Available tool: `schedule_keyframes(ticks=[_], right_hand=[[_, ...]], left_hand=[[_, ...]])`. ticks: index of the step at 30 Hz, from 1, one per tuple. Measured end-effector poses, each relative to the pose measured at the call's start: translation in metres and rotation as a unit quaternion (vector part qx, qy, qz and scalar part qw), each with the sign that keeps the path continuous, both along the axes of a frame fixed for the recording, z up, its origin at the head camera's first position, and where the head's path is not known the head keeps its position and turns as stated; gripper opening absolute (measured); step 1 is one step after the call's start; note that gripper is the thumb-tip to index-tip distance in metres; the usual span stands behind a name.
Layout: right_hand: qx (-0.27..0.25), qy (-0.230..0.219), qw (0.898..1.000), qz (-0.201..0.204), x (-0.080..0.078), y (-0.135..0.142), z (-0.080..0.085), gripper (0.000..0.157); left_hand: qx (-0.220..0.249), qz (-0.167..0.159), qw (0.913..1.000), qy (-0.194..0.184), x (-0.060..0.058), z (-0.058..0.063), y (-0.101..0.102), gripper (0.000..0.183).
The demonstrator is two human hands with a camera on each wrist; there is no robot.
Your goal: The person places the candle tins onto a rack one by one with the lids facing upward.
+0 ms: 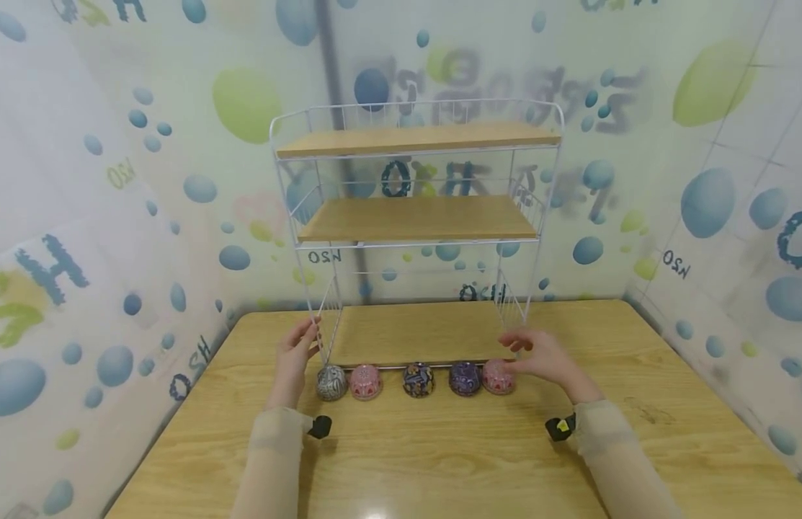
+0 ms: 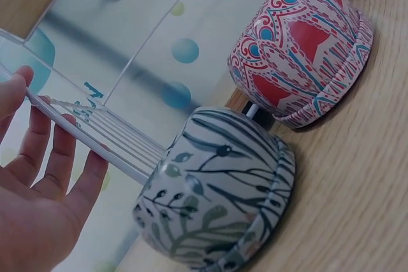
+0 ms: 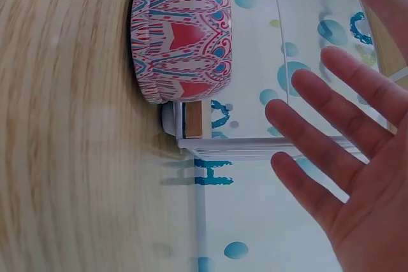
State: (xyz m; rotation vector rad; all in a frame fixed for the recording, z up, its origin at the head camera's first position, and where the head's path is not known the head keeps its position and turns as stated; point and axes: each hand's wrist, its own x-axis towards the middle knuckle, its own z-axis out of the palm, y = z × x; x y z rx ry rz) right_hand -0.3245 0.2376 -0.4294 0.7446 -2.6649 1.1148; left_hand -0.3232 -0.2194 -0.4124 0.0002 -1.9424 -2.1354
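Observation:
My left hand (image 1: 293,353) holds the left front post of a white wire rack (image 1: 308,288), thumb and fingertips on the thin bar (image 2: 95,144). Just beside it sits a grey-white round tin (image 1: 332,382) with a leaf pattern, then a pink-red patterned tin (image 1: 365,382). A dark floral tin (image 1: 418,380) and a purple tin (image 1: 465,379) continue the row along the rack's front edge. At the right end is another pink-red tin (image 3: 182,39). My right hand (image 1: 543,357) hovers near it and the right front post, fingers spread and holding nothing.
The rack has a wooden top shelf (image 1: 420,137), a middle shelf (image 1: 420,218) and a bottom shelf (image 1: 420,331). It stands towards the back of a wooden table (image 1: 407,454). Patterned curtains (image 1: 148,216) hang behind and on both sides.

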Motion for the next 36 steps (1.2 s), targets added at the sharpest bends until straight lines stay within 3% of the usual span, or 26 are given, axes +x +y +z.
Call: schedule_keyframes(ticks=[5, 15, 27, 36], right_hand=[[-0.002, -0.017, 1.000, 0.000, -0.001, 0.002, -0.006, 0.050], [0.014, -0.052, 0.999, -0.012, -0.005, 0.001, -0.021, 0.061], [0.020, -0.089, 0.996, 0.004, -0.008, 0.000, -0.029, 0.067], [-0.001, -0.089, 0.996, 0.012, -0.008, 0.003, -0.031, 0.062]], left_hand=[[0.004, 0.003, 1.0000, 0.003, -0.003, -0.004, -0.001, 0.035], [-0.001, 0.019, 0.9998, 0.000, -0.021, -0.025, -0.008, 0.037], [0.014, 0.017, 0.9997, 0.009, -0.023, -0.028, -0.010, 0.039], [0.030, 0.009, 0.9994, 0.017, -0.024, -0.030, -0.009, 0.034]])
